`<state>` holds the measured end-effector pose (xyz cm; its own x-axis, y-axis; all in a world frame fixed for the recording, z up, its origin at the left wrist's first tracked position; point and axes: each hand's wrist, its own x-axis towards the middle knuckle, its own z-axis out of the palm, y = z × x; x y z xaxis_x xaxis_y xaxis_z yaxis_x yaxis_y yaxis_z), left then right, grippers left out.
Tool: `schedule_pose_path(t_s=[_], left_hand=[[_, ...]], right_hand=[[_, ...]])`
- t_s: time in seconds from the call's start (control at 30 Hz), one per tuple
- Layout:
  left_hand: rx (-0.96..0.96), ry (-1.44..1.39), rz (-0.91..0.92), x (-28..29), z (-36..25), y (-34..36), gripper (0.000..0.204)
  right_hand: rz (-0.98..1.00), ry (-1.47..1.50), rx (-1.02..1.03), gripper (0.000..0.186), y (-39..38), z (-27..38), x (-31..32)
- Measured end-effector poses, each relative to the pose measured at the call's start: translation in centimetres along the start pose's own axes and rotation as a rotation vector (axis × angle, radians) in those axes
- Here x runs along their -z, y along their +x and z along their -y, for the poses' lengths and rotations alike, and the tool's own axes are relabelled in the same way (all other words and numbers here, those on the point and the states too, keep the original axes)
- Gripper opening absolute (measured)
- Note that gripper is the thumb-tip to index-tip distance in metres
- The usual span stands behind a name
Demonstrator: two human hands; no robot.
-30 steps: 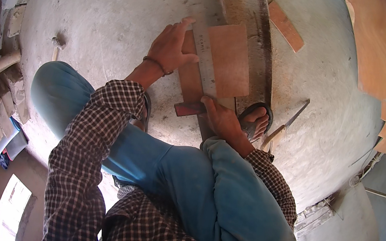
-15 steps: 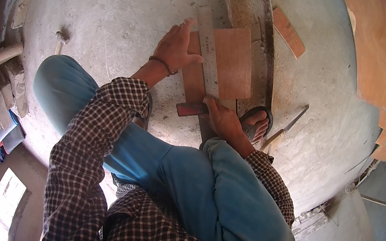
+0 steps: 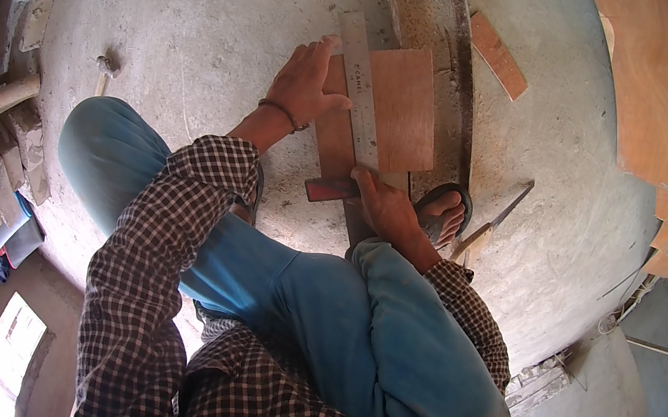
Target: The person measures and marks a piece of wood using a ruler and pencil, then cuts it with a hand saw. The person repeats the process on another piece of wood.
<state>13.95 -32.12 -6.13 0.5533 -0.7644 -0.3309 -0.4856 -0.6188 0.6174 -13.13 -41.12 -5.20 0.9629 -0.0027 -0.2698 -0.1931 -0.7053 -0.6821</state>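
A try square with a metal blade (image 3: pixel 358 84) and a reddish stock (image 3: pixel 330 190) lies across a thin reddish-brown plywood piece (image 3: pixel 401 111). My right hand (image 3: pixel 385 207) is closed on the stock at the near end. My left hand (image 3: pixel 307 81) lies at the plywood's left edge, thumb spread toward the blade, other fingers stretched away from me by the blade's far end. Its palm side is hidden. The plywood rests partly over a long, dusty board (image 3: pixel 430 9) with a dark edge.
A narrow plywood offcut (image 3: pixel 499 57) lies beyond the board. By my right sandalled foot (image 3: pixel 442 211) is a long-bladed tool with a wooden handle (image 3: pixel 473 241). A hammer-like tool (image 3: pixel 103 74) lies left, near stacked wood pieces (image 3: pixel 4 154). Large plywood sheets (image 3: pixel 666 93) stand right.
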Motion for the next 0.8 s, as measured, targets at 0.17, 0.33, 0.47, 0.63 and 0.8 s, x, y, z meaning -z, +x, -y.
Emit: schedule_pose_path(t_s=[0.17, 0.33, 0.47, 0.63, 0.8], left_hand=[[0.002, -0.022, 0.001, -0.2, 0.6, 0.0, 0.101], [-0.020, -0.018, 0.000, -0.1, 0.3, 0.1, 0.097], [-0.041, 0.004, -0.014, -0.3, 0.6, 0.1, 0.096], [-0.116, 0.072, -0.038, -0.5, 0.9, 0.1, 0.083], [-0.057, 0.043, -0.045, -0.3, 1.2, 1.0, 0.061]], right_hand=[[0.015, 0.000, -0.006, 0.055, 0.1, 0.2, 0.2], [0.017, -0.007, -0.014, 0.054, 0.0, 0.1, 0.1], [0.000, 0.002, -0.028, 0.055, 0.0, 0.1, -0.1], [-0.023, -0.013, -0.015, 0.056, 0.0, 0.0, -0.3], [-0.022, 0.018, -0.061, 0.054, 0.1, 0.4, 0.0]])
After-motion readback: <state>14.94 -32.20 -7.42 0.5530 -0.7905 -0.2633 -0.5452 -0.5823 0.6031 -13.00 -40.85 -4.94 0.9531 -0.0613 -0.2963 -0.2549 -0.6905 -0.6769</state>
